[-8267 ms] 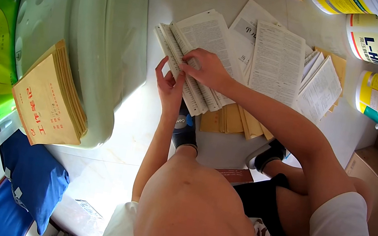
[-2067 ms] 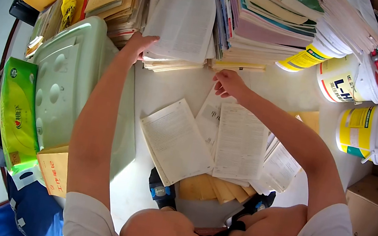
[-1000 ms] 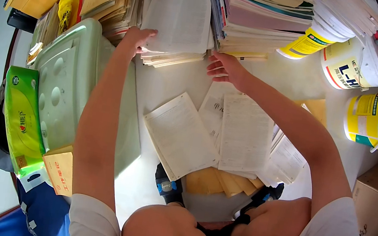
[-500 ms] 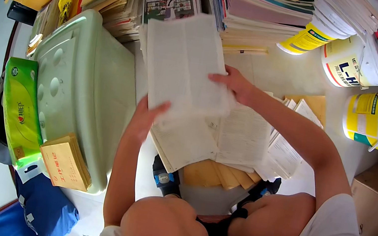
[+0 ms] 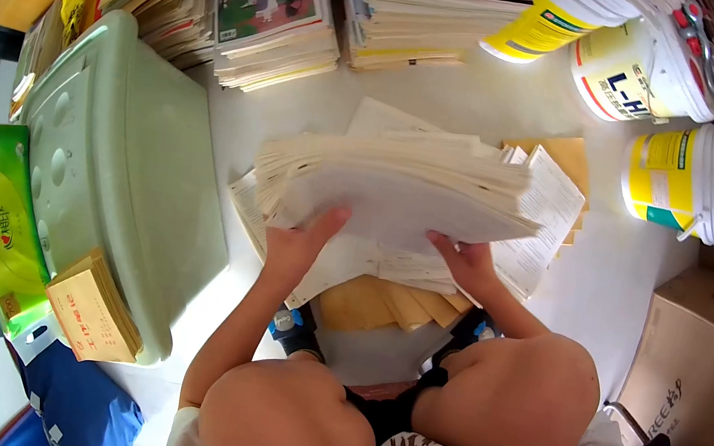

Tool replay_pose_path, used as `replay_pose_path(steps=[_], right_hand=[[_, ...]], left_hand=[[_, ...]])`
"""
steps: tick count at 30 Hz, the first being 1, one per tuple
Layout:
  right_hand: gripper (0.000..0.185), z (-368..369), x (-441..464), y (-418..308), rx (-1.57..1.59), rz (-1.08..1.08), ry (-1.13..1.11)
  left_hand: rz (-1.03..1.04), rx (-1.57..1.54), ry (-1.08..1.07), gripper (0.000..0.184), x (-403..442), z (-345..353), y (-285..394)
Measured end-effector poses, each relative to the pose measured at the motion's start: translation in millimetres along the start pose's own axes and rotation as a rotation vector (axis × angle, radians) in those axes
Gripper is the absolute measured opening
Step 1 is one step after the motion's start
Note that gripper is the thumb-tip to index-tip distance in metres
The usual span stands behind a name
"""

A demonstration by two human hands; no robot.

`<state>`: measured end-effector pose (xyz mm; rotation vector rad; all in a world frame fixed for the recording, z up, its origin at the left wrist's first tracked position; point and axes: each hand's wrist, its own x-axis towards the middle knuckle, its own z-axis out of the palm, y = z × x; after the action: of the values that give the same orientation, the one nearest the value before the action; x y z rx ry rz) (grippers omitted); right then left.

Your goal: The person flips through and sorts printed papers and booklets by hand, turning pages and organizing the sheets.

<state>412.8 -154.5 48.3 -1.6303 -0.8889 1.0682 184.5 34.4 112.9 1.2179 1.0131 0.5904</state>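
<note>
A thick stack of papers (image 5: 403, 179) is tilted up between my two hands, its many sheet edges fanned along the top. My left hand (image 5: 300, 246) grips its near left side, thumb on the front sheet. On the near right side my right hand (image 5: 469, 267) holds it the same way, fingers behind the sheets. Under and behind the stack lie more printed sheets (image 5: 549, 219) spread on the floor. Brown envelopes (image 5: 390, 305) stick out below them by my feet. What lies directly behind the stack is hidden.
A pale green storage bin (image 5: 125, 182) stands at left, with a tissue pack (image 5: 5, 228) and brown notebooks (image 5: 95, 311). Magazines (image 5: 272, 3) and tall paper piles (image 5: 442, 9) line the back. Paint buckets (image 5: 684, 180) and a cardboard box (image 5: 699, 369) are at right.
The papers have come down and right from near the magazines, now seen as a thick stack edge-up. My right hand has moved lower, level with my left. The camera view has shifted.
</note>
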Motion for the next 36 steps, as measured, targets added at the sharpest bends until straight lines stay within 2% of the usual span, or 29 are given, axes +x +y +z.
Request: replay_pose_path(steps=[1,2,3,4,5,6,7,8,10,11,12,14,15,16,17,18,20,21,24,25,27,28,30,31,32,34,35,36], right_hand=[[0.054,-10,-2,-11,0.006,-0.026,0.026],[0.054,-20,-2,-21,0.001,-0.021,0.037],[0.061,-29,-1,-30,-0.185,-0.255,0.124],[0.074,-33,2,-39,-0.106,-0.310,0.098],[0.087,-36,5,-48,-0.027,-0.364,0.067],[0.087,-36,7,-47,-0.031,-0.353,0.069],[0.094,-37,10,-44,0.085,-0.365,0.023],[0.101,-39,11,-40,0.203,-0.377,-0.022],[0.105,-39,14,-40,0.217,-0.382,-0.023],[0.105,-37,14,-41,0.226,-0.398,-0.026],[0.106,-35,13,-43,0.234,-0.410,-0.028],[0.106,-32,14,-42,0.245,-0.413,-0.038],[0.105,-33,16,-43,0.249,-0.423,-0.051],[0.105,-34,16,-42,0.248,-0.427,-0.047],[0.104,-37,15,-40,0.225,-0.385,-0.038],[0.103,-40,15,-37,0.201,-0.346,-0.028],[0.077,-42,12,-24,0.136,-0.259,0.026],[0.066,-42,14,-21,0.057,-0.260,0.048],[0.044,-35,23,-9,0.032,-0.180,-0.019],[0.044,-33,23,2,0.022,-0.196,-0.021],[0.035,-31,29,24,-0.038,-0.222,0.055],[0.035,-30,29,17,-0.047,-0.248,0.055],[0.034,-29,20,3,-0.113,-0.169,0.091],[0.026,-32,17,-11,-0.098,-0.221,0.075],[0.026,-35,18,-18,-0.102,-0.231,0.069],[0.019,-36,10,-21,0.200,-0.255,0.018],[0.018,-35,8,-14,0.135,-0.240,0.008],[0.018,-34,9,-3,0.140,-0.244,-0.009]], left_hand=[[-0.002,-0.002,-0.013,0.057,-4,1,3],[0.086,-0.086,-0.100,0.062,-10,3,4],[0.128,-0.131,-0.144,0.065,-9,7,2],[0.167,-0.178,-0.190,0.069,-8,11,0],[0.346,-0.202,-0.264,0.078,5,18,-5],[0.523,-0.227,-0.334,0.087,9,25,-6],[0.412,-0.190,-0.216,0.104,1,34,-2],[0.406,-0.194,-0.217,0.104,-3,37,-5],[0.517,-0.030,-0.117,0.110,-6,37,-6],[0.586,-0.040,-0.094,0.099,-7,39,-5],[0.579,-0.036,-0.099,0.099,-7,39,-5],[0.572,-0.050,-0.018,0.069,-3,39,-1],[0.576,-0.049,-0.023,0.069,-2,40,3],[0.511,-0.042,-0.013,0.058,-3,42,9],[0.447,-0.037,-0.004,0.048,-4,43,13],[0.457,-0.040,-0.009,0.048,-4,43,12],[0.499,-0.086,-0.018,0.044,-1,39,3],[0.455,-0.119,-0.033,0.051,1,34,-4],[0.491,-0.122,-0.067,0.059,1,34,-31],[0.500,-0.124,-0.077,0.062,1,33,-48],[0.476,0.391,-0.056,0.066,13,28,-96],[0.502,0.386,-0.047,0.066,14,33,-86],[0.230,0.125,0.016,0.061,10,45,-69],[0.467,0.244,-0.007,0.056,10,42,-56],[0.475,0.242,0.001,0.056,11,43,-49],[0.434,-0.081,-0.187,0.058,2,43,-44],[0.436,-0.035,-0.172,0.050,4,44,-49],[0.438,-0.028,-0.154,0.050,8,41,-68]])
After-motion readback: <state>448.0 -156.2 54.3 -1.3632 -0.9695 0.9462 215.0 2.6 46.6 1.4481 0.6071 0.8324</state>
